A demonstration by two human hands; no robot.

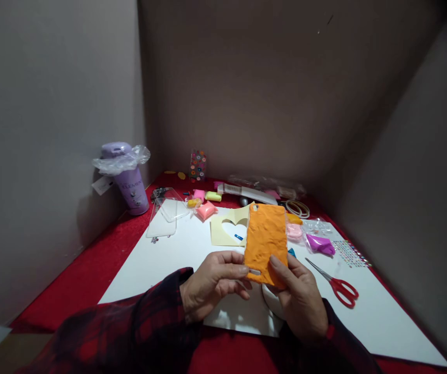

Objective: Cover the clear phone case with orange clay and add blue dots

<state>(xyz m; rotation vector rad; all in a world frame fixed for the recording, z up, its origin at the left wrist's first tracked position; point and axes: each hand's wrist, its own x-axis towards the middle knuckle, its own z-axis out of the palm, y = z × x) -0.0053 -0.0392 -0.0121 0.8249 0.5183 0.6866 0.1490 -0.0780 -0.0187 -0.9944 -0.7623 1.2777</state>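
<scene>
A phone case (pixel 266 234) coated in lumpy orange clay is held upright above the white board (pixel 137 275). It has a small hole at its top left corner and a slot near the bottom left. My right hand (pixel 303 296) grips its lower right side, thumb pressed on the orange face. At the lower left edge, my left hand (pixel 217 280) pinches the case beside the slot, its lower fingers loosely curled. Behind the case lies a yellow paper (pixel 217 234) with a heart-shaped cutout. A white round object (pixel 272 300) shows partly below, mostly hidden.
Red-handled scissors (pixel 340 288) lie at right, near a gem sticker sheet (pixel 351 253) and a purple clay packet (pixel 320 244). Clear cases (pixel 164 218) and a coral clay packet (pixel 206 210) lie at the back left. A lilac tumbler (pixel 130 182) stands by the left wall.
</scene>
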